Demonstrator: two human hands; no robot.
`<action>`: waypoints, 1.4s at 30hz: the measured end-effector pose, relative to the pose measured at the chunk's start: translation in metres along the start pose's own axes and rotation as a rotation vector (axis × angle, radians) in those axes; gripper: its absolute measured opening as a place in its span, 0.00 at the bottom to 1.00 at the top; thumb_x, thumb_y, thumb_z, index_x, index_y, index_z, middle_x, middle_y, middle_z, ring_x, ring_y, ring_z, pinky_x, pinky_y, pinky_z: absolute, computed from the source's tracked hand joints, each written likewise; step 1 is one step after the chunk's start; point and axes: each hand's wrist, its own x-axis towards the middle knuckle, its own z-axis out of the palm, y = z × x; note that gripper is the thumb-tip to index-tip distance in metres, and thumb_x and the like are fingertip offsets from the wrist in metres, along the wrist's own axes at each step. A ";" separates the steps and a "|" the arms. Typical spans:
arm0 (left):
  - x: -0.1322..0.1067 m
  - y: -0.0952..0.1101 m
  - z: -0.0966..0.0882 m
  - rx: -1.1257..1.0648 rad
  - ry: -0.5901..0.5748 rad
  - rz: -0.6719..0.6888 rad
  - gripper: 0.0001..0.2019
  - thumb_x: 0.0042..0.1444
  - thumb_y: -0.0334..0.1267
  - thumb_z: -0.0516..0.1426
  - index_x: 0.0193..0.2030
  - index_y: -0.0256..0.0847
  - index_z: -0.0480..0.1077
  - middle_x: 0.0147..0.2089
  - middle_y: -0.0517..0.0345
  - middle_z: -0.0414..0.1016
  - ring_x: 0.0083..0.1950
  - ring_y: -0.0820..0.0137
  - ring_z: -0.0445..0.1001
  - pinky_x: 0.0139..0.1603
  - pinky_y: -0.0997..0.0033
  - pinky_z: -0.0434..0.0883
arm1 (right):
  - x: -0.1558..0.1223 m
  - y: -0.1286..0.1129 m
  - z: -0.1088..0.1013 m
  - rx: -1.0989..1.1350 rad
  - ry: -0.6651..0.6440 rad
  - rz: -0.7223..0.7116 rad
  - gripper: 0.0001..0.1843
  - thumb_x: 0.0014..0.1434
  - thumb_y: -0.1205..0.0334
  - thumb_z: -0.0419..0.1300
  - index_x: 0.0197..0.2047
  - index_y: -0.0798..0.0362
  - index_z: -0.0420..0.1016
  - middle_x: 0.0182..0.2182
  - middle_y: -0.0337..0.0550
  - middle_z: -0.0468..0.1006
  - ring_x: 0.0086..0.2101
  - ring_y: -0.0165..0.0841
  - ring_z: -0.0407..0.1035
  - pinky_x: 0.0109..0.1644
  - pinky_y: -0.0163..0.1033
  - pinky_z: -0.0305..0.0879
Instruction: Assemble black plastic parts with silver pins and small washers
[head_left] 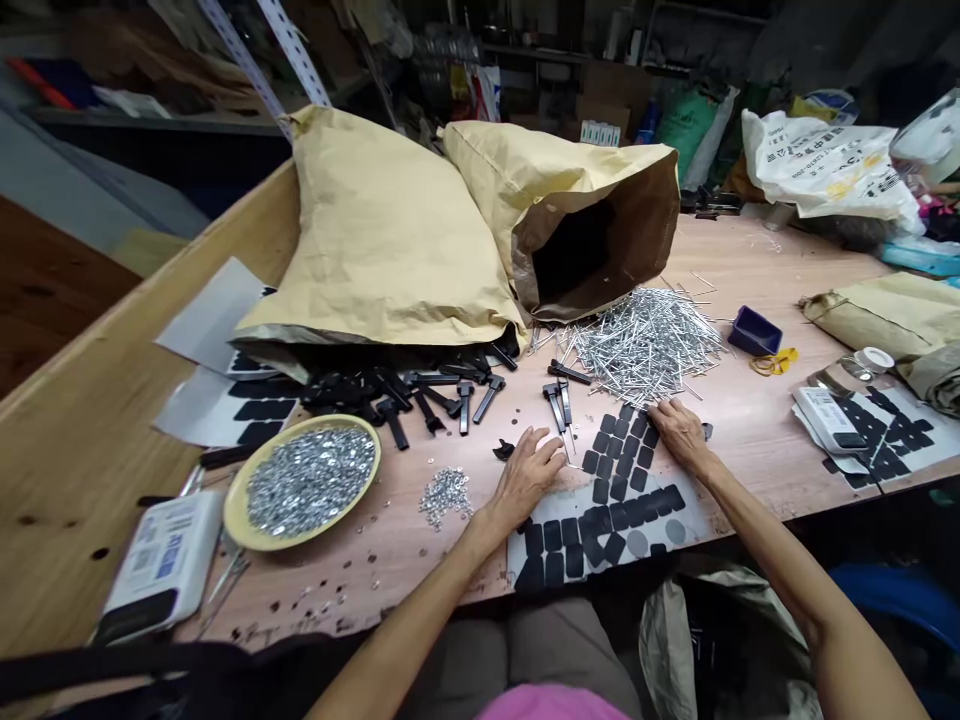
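My left hand (pixel 525 475) rests low over the tabletop, its fingers stretched out and apart, with nothing visible in them. Close to its fingertips are thin metal pins and two black plastic T-shaped pieces (pixel 555 405). My right hand (pixel 679 435) lies at the near edge of a large heap of silvery pins (pixel 649 340), fingers extended beside rows of black rounded pads (pixel 619 455). Whether its fingertips touch a pin is too small to tell. More black pads (pixel 592 525) stick to a pale sheet (pixel 517 550) between my forearms.
A yellow bowl (pixel 236 525) of small metal washers stands left, with a small washer pile (pixel 446 497) beside it. Paper sacks (pixel 390 230) stand behind black plastic parts (pixel 382 390). White scales (pixel 169 555), a blue tray (pixel 754 332) and a jar (pixel 855 370) flank the work.
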 end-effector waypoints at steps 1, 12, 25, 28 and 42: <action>0.001 0.002 -0.003 -0.001 0.017 -0.013 0.07 0.60 0.30 0.51 0.37 0.42 0.70 0.44 0.53 0.75 0.55 0.61 0.66 0.58 0.52 0.64 | -0.005 -0.005 0.000 0.019 0.004 -0.050 0.16 0.63 0.75 0.45 0.36 0.56 0.73 0.30 0.47 0.71 0.33 0.35 0.61 0.31 0.37 0.57; 0.017 0.028 -0.039 -0.016 0.117 -0.178 0.08 0.64 0.31 0.47 0.39 0.40 0.67 0.30 0.59 0.71 0.31 0.72 0.68 0.44 0.69 0.69 | -0.013 -0.033 -0.013 0.329 -0.105 -0.327 0.15 0.62 0.74 0.46 0.39 0.55 0.72 0.31 0.43 0.71 0.32 0.31 0.61 0.31 0.35 0.60; 0.007 0.043 -0.052 -0.108 0.124 -0.290 0.11 0.65 0.36 0.47 0.37 0.39 0.69 0.30 0.57 0.72 0.32 0.72 0.71 0.32 0.75 0.65 | -0.029 -0.048 -0.021 0.201 -0.191 -0.197 0.14 0.63 0.74 0.47 0.40 0.54 0.73 0.32 0.47 0.72 0.36 0.36 0.62 0.35 0.37 0.59; 0.004 0.050 -0.057 -0.149 0.117 -0.297 0.12 0.65 0.36 0.47 0.37 0.39 0.69 0.31 0.56 0.73 0.33 0.72 0.72 0.33 0.75 0.66 | -0.023 -0.057 -0.035 0.187 -0.232 -0.136 0.13 0.63 0.73 0.48 0.39 0.54 0.73 0.32 0.47 0.72 0.36 0.36 0.61 0.35 0.37 0.58; -0.051 0.030 -0.084 -0.488 0.263 -0.837 0.10 0.56 0.33 0.53 0.42 0.40 0.74 0.37 0.55 0.78 0.37 0.70 0.75 0.40 0.72 0.71 | -0.213 -0.058 -0.102 0.383 -0.309 0.275 0.24 0.61 0.41 0.46 0.36 0.45 0.78 0.35 0.47 0.80 0.32 0.39 0.73 0.29 0.40 0.62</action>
